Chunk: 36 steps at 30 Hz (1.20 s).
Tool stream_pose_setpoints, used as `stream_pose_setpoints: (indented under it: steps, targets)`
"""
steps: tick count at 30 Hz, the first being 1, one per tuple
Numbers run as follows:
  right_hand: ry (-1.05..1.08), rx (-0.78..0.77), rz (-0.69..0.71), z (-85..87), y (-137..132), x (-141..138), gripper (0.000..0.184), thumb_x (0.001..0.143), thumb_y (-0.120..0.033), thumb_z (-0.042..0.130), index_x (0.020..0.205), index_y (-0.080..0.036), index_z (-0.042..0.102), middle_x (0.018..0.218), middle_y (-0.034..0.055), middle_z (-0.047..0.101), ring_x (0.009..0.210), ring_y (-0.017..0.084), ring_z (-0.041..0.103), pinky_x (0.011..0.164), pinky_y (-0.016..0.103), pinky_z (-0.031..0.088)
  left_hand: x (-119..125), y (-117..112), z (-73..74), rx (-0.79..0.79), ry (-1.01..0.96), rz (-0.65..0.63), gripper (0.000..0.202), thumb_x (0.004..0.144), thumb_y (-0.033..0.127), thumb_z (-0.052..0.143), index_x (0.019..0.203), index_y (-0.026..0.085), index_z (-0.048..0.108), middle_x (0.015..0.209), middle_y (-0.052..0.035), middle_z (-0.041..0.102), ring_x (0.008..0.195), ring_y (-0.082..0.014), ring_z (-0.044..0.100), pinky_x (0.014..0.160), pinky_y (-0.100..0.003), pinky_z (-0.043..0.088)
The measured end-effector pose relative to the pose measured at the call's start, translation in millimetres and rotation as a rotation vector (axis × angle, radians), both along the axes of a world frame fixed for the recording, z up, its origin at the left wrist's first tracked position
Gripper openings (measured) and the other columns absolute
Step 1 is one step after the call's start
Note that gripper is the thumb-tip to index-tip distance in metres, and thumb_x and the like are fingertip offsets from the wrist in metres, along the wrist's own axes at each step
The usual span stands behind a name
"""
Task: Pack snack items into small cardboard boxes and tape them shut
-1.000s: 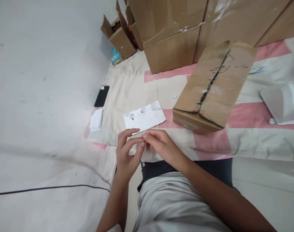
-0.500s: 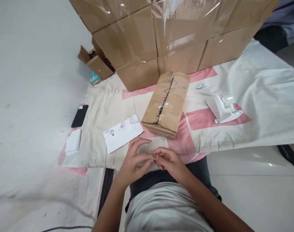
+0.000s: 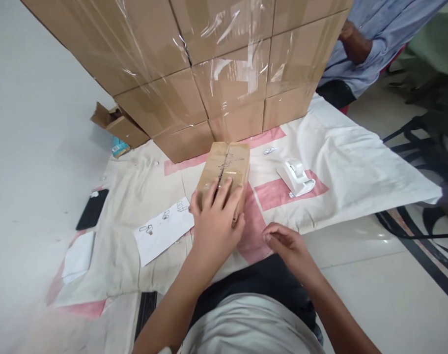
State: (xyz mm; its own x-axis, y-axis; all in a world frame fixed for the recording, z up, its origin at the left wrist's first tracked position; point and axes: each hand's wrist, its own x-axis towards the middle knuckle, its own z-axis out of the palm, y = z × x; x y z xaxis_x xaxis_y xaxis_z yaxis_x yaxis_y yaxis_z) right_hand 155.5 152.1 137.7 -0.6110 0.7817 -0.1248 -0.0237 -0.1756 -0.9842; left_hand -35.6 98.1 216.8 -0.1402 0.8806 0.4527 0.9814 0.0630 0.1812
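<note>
My left hand (image 3: 216, 223) lies over the near end of a small cardboard box (image 3: 229, 160). Its fingers spread across the top and its thumb comes down by the right side, so the hand grips the box. The near edge of the box is hidden under it. A dark, ragged seam runs along the top, with pen scribbles beside it. Apart from the box, to its right, my right hand (image 3: 288, 246) is closed with thumb and fingertips pinched together. Whatever sits in that pinch, if anything, is too small to make out.
Taped cardboard boxes (image 3: 165, 110) form a wall at the back. A white tape dispenser (image 3: 297, 179) stands right; a paper with drawings (image 3: 161, 238) lies left, beyond it a black phone (image 3: 92, 210) and folded white paper (image 3: 78, 255). A person in a blue shirt (image 3: 382, 44) is behind.
My hands were together at the table edge and have parted. The left moved forward onto the small box; the right stayed near the edge, still pinched. The view has turned to the right.
</note>
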Motion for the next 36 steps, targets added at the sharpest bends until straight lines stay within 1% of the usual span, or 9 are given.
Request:
stream_pose_setpoints:
  steps: [6,9,12,19,25,29,31,34,36]
  targets:
    - [0.057,0.201,-0.177,13.7,61,-2,0.015,0.090,-0.036,0.072,0.084,-0.022,0.070,0.085,0.0017,0.061,0.078,0.016,0.058,0.068,0.028,0.045,-66,-38,-13.2,0.039,0.004,0.016,0.054,0.079,0.002,0.051,0.125,0.030,0.060,0.136,-0.0018,0.068,0.137,-0.0310,0.053,0.117,-0.058,0.023]
    - [0.121,0.215,-0.153,9.7,74,-18,0.011,0.091,-0.033,0.071,0.086,-0.023,0.070,0.088,0.0016,0.062,0.082,0.016,0.060,0.073,0.028,0.047,-101,-49,-23.1,0.104,-0.136,-0.058,0.051,0.080,-0.001,0.046,0.119,0.027,0.063,0.127,-0.0031,0.072,0.134,-0.0267,0.055,0.111,-0.052,0.040]
    - [0.174,0.222,-0.134,1.0,75,-34,0.010,0.090,-0.031,0.072,0.086,-0.022,0.071,0.086,0.0012,0.062,0.079,0.016,0.060,0.071,0.029,0.047,-118,-47,-33.9,0.184,-0.253,-0.128,0.042,0.082,0.002,0.049,0.113,0.025,0.066,0.117,-0.0051,0.076,0.129,-0.0259,0.057,0.106,-0.049,0.048]
    - [0.228,0.222,-0.114,-20.1,64,-44,0.008,0.090,-0.025,0.072,0.083,-0.020,0.071,0.084,0.0024,0.064,0.080,0.016,0.062,0.072,0.029,0.045,-128,-37,-51.5,0.294,-0.251,-0.122,0.024,0.082,0.009,0.062,0.101,0.023,0.068,0.102,-0.0071,0.077,0.119,-0.0285,0.060,0.104,-0.052,0.047]
    - [0.174,0.239,-0.080,-23.5,58,-46,0.010,0.089,-0.018,0.068,0.079,-0.019,0.067,0.082,0.0011,0.061,0.073,0.013,0.054,0.065,0.027,0.039,-133,-43,-45.3,0.213,-0.302,-0.174,0.029,0.081,0.003,0.063,0.103,0.021,0.068,0.104,-0.0079,0.076,0.120,-0.0269,0.057,0.105,-0.049,0.045]
    - [0.055,0.127,-0.103,-23.9,62,-45,0.022,0.082,-0.023,0.078,0.086,-0.021,0.057,0.070,-0.0064,0.050,0.062,0.011,0.046,0.059,0.024,0.036,-133,-45,-40.4,0.155,-0.327,-0.181,0.031,0.081,0.001,0.063,0.103,0.022,0.067,0.106,-0.0070,0.075,0.119,-0.0266,0.057,0.105,-0.049,0.044]
    - [0.020,0.117,-0.098,-23.9,67,-43,0.035,0.078,-0.025,0.082,0.102,-0.022,0.057,0.079,-0.0057,0.053,0.063,0.011,0.047,0.058,0.024,0.038,-133,-45,-40.6,0.160,-0.324,-0.184,0.030,0.081,0.001,0.063,0.102,0.022,0.067,0.105,-0.0067,0.075,0.118,-0.0263,0.057,0.104,-0.049,0.044]
    - [0.052,0.142,0.014,-22.4,75,-40,0.053,0.081,-0.027,0.080,0.129,-0.025,0.056,0.118,0.0042,0.059,0.080,0.013,0.059,0.069,0.028,0.050,-131,-43,-42.9,0.184,-0.316,-0.182,0.028,0.081,0.002,0.065,0.101,0.022,0.067,0.103,-0.0067,0.076,0.116,-0.0265,0.057,0.102,-0.048,0.045]
    - [0.075,0.119,0.088,-20.8,79,-40,0.048,0.087,-0.028,0.075,0.131,-0.025,0.057,0.120,0.0052,0.060,0.087,0.015,0.062,0.077,0.030,0.052,-130,-42,-44.8,0.202,-0.312,-0.180,0.026,0.082,0.004,0.065,0.100,0.022,0.067,0.103,-0.0073,0.076,0.115,-0.0269,0.058,0.101,-0.048,0.045]
